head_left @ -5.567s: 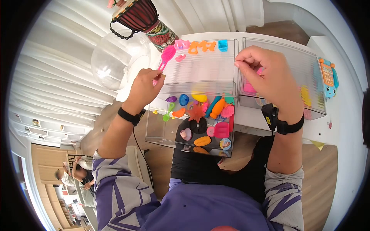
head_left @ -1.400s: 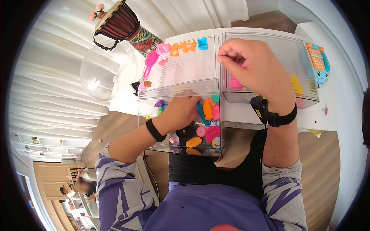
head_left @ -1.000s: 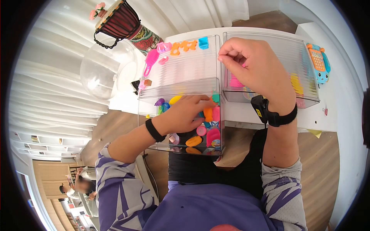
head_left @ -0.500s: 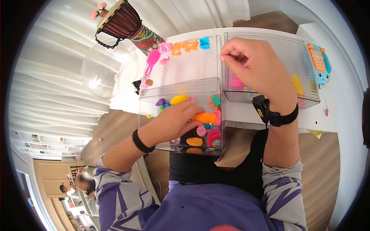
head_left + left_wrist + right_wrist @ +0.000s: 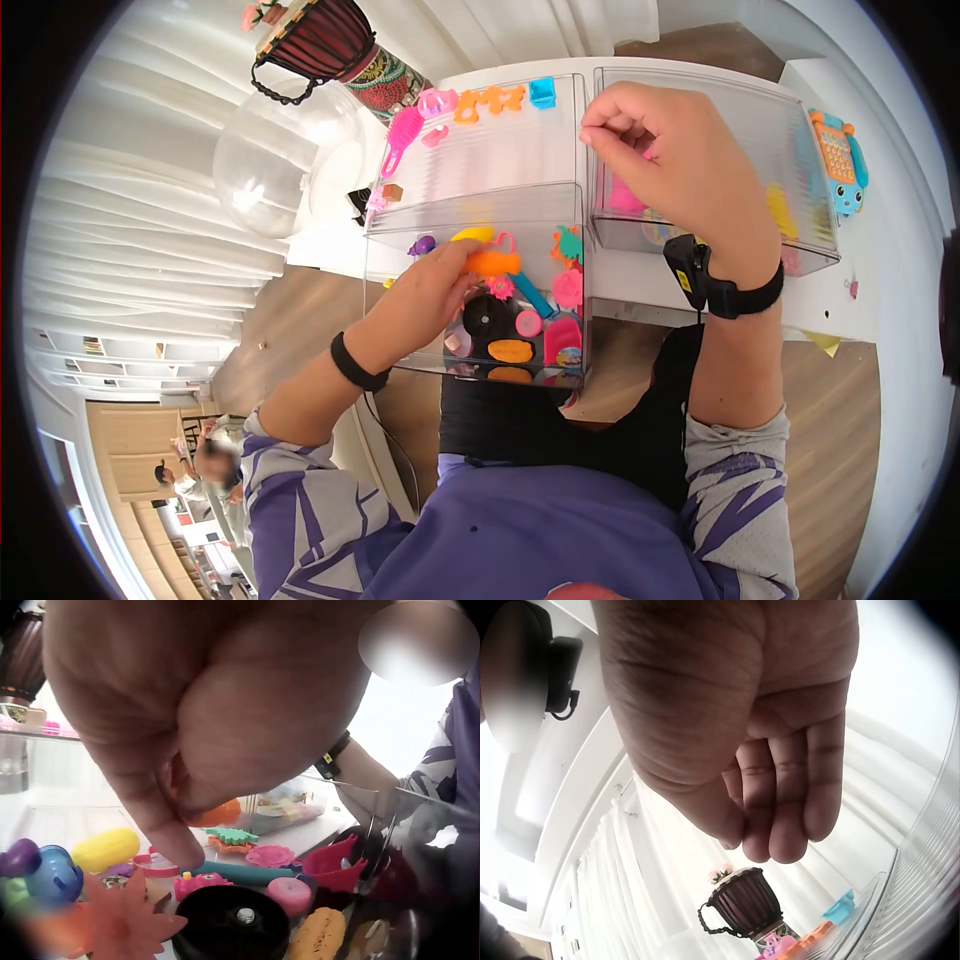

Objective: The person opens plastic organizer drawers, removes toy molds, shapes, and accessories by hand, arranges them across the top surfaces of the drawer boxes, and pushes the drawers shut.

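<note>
My left hand (image 5: 425, 295) holds an orange bottle-shaped toy (image 5: 495, 263) between thumb and fingers, over the open part of a clear plastic bin (image 5: 545, 212). In the left wrist view the fingers hide most of this toy. Below lie a teal stick (image 5: 533, 297), a black disc (image 5: 231, 922), an orange-red leaf shape (image 5: 124, 922), a yellow toy (image 5: 107, 850) and a pink scoop (image 5: 563, 340). My right hand (image 5: 680, 165) hovers above a second clear bin (image 5: 725, 85), fingers loosely curled with nothing in them.
On the left bin's lid sit a pink hairbrush (image 5: 404, 135), orange shapes (image 5: 490, 100), a blue cup (image 5: 542, 92) and a brown block (image 5: 392, 193). A toy phone (image 5: 838, 160) stands far right. A drum (image 5: 315, 45) and a clear globe (image 5: 270, 165) are at the back left.
My left hand has gone from near the hairbrush down into the bin, taken hold of the orange bottle-shaped toy, and moved left with it. The right hand keeps its loose pose.
</note>
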Action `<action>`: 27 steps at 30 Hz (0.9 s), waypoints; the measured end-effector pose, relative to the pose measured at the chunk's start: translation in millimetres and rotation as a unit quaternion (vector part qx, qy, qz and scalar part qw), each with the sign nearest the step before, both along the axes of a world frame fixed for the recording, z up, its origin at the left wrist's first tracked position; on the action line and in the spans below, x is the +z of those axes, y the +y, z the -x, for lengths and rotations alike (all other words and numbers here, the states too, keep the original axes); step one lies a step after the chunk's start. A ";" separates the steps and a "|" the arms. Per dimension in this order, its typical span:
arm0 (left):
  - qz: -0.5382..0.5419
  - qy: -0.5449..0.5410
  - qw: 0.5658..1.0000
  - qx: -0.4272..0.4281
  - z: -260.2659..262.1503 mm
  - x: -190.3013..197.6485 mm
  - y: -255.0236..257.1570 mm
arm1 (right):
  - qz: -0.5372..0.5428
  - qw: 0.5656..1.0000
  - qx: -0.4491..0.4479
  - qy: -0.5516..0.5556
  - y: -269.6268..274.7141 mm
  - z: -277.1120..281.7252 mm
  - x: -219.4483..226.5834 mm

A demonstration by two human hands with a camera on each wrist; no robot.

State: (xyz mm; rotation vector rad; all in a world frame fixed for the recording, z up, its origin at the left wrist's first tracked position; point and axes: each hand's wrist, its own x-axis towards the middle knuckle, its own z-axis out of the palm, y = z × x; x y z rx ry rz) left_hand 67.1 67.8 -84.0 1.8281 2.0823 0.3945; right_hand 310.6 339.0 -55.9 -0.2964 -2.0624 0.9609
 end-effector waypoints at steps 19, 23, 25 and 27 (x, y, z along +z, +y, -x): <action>0.074 0.006 0.972 -0.223 -27.7 -28.8 23.2 | 0.001 0.998 0.012 -0.058 1.2 -3.8 3.6; 0.083 0.044 0.968 -0.233 -29.3 -33.3 25.3 | -0.007 1.000 0.002 -0.023 2.7 -0.6 -0.4; 0.080 0.058 0.968 -0.231 -33.0 -24.6 26.4 | -0.017 1.000 -0.004 0.016 5.4 1.0 -4.3; 0.098 -0.025 0.982 -0.162 -40.9 -2.3 27.9 | -0.023 1.000 0.001 0.010 8.0 -0.8 -5.2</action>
